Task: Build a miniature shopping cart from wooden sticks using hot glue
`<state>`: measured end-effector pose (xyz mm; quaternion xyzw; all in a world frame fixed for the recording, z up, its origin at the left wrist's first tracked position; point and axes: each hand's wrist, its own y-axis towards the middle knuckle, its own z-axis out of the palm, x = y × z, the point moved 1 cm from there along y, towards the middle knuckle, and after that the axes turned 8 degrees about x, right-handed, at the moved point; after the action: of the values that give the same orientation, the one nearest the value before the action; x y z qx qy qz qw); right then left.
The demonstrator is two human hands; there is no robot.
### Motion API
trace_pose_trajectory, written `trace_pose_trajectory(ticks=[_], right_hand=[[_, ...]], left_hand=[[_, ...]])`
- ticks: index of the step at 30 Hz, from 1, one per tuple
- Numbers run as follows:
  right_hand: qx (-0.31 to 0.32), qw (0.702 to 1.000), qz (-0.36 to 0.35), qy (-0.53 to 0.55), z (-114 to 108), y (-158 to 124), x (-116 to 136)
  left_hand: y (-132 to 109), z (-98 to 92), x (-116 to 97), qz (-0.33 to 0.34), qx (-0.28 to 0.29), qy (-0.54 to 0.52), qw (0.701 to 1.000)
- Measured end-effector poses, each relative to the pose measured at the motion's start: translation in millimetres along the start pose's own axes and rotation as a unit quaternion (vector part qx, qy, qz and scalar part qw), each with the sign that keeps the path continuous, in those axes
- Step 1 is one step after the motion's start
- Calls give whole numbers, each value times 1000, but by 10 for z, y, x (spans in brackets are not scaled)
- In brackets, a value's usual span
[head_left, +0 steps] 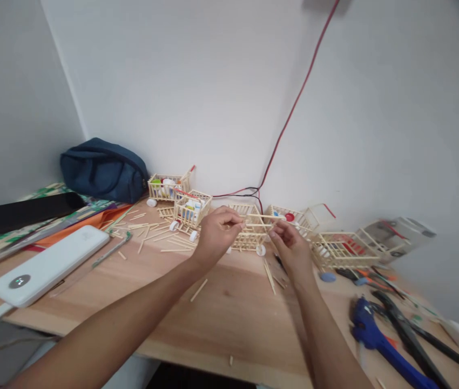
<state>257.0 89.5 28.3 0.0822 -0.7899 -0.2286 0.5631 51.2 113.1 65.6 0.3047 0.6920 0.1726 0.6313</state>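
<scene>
Between my two hands, thin wooden sticks (258,225) are held level above the table, apparently joined as a small frame. The fingertips of my left hand (219,232) pinch their left end. My right hand (292,248) has its fingers closed at the right end, partly hiding it. Just behind and below stands a small stick-built cart (248,241) with white wheels. To its left is another stick cart (192,209) filled with small coloured items. On the right lies a stick cart (345,249), with a blue disc (327,277) beside it.
Loose sticks (152,235) are scattered left of centre. A blue pouch (103,168), a white power bank (49,265) and a black phone (27,212) lie left. A blue glue gun (375,329) and black-handled tool (407,335) lie right. A red-black cable (290,116) runs down the wall.
</scene>
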Motion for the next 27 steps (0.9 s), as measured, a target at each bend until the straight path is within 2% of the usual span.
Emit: trace_pose_trajectory(ticks=[8,18,27], right_hand=[[13,999,-33,9,15,-11,74],[4,994,-64,-88,1,-36,210],[18,992,-76,-97,-5,-28,218]], left_hand=[[23,-27,16,5,2,0,1000],[34,-41,-12,17,15,29,999],[39,-43,-6,26,19,20,999]])
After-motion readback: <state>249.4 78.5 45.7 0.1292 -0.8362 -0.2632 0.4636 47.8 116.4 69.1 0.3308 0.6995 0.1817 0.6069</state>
